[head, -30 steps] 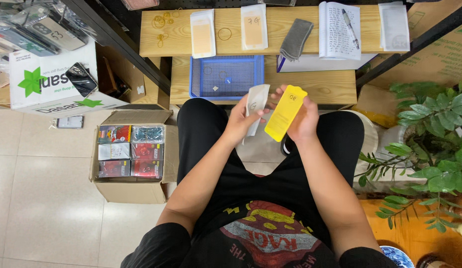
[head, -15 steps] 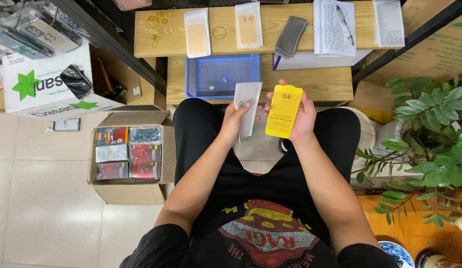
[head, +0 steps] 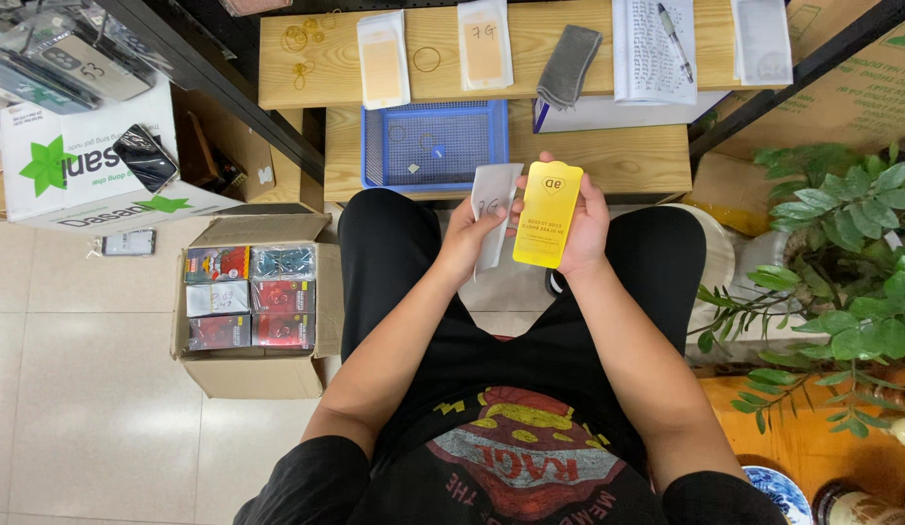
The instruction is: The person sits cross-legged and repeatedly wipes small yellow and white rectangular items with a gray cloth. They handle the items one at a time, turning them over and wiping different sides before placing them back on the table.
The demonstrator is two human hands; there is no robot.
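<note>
Person seated, seen from above, both hands up over the lap just in front of a low wooden surface (head: pixel 608 160). Right hand (head: pixel 581 219) holds a yellow phone-shaped card (head: pixel 548 214), upright, face toward the camera, fingers wrapped behind it w/ thumb along its left edge. Left hand (head: pixel 469 233) pinches a pale translucent sleeve (head: pixel 494 209) w/ handwriting on it, held just left of the yellow card; the two edges look touching or nearly so, can't tell which. Both hands closed on their items, neither open. On the lower surface, right behind the hands, sits a blue mesh tray (head: pixel 374 146) w/ a few small bits inside. On the upper wooden shelf (head: pixel 277 87): two more pale sleeves w/ tan inserts (head: pixel 382 58) and (head: pixel 484 44), loose rubber bands (head: pixel 301 39), a folded grey cloth (head: pixel 569 63), a notebook (head: pixel 647 49) w/ a pen (head: pixel 672 39) lying on it, and another clear sleeve (head: pixel 762 39) at the far right. On the tiled floor to the person's left, an open cardboard box (head: pixel 258 374) packed w/ small coloured boxes in rows. Beyond it a white carton w/ green star print (head: pixel 53 165), a dark phone (head: pixel 146 156) lying on top. A small flat phone-like item (head: pixel 127 242) lies on the floor near the carton. Leafy green plant (head: pixel 851 243) to the person's right.
</note>
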